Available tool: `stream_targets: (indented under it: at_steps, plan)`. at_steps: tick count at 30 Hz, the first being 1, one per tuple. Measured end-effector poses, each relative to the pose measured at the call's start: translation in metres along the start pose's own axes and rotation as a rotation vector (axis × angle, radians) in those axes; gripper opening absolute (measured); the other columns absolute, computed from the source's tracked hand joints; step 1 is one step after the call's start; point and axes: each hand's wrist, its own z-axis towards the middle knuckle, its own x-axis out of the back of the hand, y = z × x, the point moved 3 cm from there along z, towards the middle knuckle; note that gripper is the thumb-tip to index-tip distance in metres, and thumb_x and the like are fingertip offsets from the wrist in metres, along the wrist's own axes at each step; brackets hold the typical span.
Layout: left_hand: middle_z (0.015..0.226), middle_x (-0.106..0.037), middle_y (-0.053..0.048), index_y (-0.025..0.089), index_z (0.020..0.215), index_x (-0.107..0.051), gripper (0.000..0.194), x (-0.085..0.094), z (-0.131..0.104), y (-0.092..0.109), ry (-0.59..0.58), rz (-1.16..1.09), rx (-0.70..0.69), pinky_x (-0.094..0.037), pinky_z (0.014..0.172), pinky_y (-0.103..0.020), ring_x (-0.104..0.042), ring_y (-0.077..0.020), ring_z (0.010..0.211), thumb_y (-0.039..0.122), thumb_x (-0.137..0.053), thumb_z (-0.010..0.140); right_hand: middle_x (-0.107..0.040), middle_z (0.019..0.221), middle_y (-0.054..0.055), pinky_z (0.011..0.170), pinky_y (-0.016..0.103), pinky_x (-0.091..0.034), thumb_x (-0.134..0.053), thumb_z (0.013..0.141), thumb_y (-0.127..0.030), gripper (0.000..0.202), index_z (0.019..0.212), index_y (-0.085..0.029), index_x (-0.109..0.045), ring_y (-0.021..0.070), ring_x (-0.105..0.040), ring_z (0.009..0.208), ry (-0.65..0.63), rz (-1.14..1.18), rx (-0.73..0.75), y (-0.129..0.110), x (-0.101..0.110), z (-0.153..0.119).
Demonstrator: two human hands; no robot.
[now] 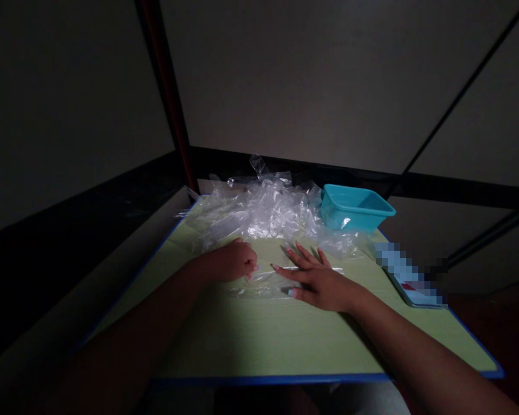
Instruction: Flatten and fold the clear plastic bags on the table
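Observation:
A clear plastic bag (263,285) lies flat on the light green table (268,340), in front of me. My right hand (318,279) rests on the right part of the bag, palm down, with its fingers spread. At the bag's left side is my left hand (237,260), its fingers curled in and pressed together near the bag's upper left edge. Whatever those fingertips pinch is too small to make out. Behind both hands a heap of crumpled clear plastic bags (268,207) spreads over the far part of the table.
A turquoise plastic basket (358,208) stands at the back right, beside the heap. On the table's right edge lies a flat item (410,279), partly blurred out. The table has a blue rim, and a pale wall rises behind it.

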Motion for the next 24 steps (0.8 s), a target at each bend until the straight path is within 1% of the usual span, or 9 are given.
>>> stream_targets:
  at_steps: [3, 5, 10, 17, 21, 24]
  plan:
    - [0.073, -0.063, 0.000, 0.018, 0.062, -0.062, 0.013, -0.001, 0.000, -0.001, 0.019, 0.025, 0.049, -0.032, 0.084, -0.027, -0.052, -0.0162, 0.081, 0.020, -0.059, 0.075, 0.003, 0.151, 0.003, 0.100, 0.064, 0.004, -0.039, 0.088, -0.057, 0.055, 0.139, -0.042, -0.024, 0.0322, 0.007, 0.137, -0.005, 0.001, -0.008, 0.000, 0.000, 0.000]
    - [0.075, -0.062, 0.000, 0.018, 0.065, -0.062, 0.009, -0.001, -0.001, -0.002, 0.018, 0.039, 0.087, -0.033, 0.083, -0.027, -0.051, -0.0170, 0.083, 0.024, -0.065, 0.071, 0.003, 0.152, 0.003, 0.100, 0.064, 0.004, -0.039, 0.088, -0.057, 0.056, 0.139, -0.042, -0.025, 0.0326, 0.007, 0.137, -0.008, 0.003, -0.010, 0.000, 0.000, 0.000]
    - [0.081, -0.058, -0.001, 0.019, 0.071, -0.062, 0.014, -0.002, -0.002, -0.006, -0.014, 0.049, 0.150, -0.034, 0.080, -0.026, -0.048, -0.0208, 0.090, 0.031, -0.069, 0.068, 0.005, 0.151, 0.003, 0.100, 0.064, 0.004, -0.040, 0.086, -0.060, 0.061, 0.140, -0.041, -0.022, 0.0325, 0.009, 0.137, 0.000, 0.016, 0.027, -0.002, 0.002, -0.001]
    - [0.077, -0.052, -0.001, 0.020, 0.070, -0.061, 0.014, -0.003, -0.002, -0.007, -0.018, 0.053, 0.151, -0.033, 0.078, -0.027, -0.044, -0.0215, 0.088, 0.033, -0.067, 0.070, 0.006, 0.151, 0.003, 0.100, 0.065, 0.006, -0.039, 0.086, -0.061, 0.064, 0.142, -0.038, -0.018, 0.0321, 0.008, 0.137, 0.012, 0.010, 0.054, -0.010, 0.001, 0.003]
    - [0.077, -0.053, 0.000, 0.020, 0.070, -0.061, 0.014, -0.002, -0.002, -0.007, -0.024, 0.047, 0.141, -0.033, 0.078, -0.027, -0.045, -0.0208, 0.087, 0.033, -0.067, 0.070, 0.007, 0.151, 0.003, 0.101, 0.063, 0.006, -0.036, 0.087, -0.061, 0.064, 0.143, -0.036, -0.017, 0.0309, 0.008, 0.137, 0.015, 0.001, 0.066, -0.014, -0.001, 0.005]
    - [0.078, -0.054, -0.001, 0.021, 0.072, -0.062, 0.014, -0.002, -0.003, -0.010, -0.025, 0.056, 0.158, -0.033, 0.077, -0.027, -0.046, -0.0213, 0.088, 0.032, -0.068, 0.068, 0.007, 0.151, 0.004, 0.101, 0.064, 0.006, -0.035, 0.087, -0.061, 0.063, 0.143, -0.035, -0.018, 0.0304, 0.009, 0.137, 0.010, -0.012, 0.072, -0.015, -0.002, 0.006]
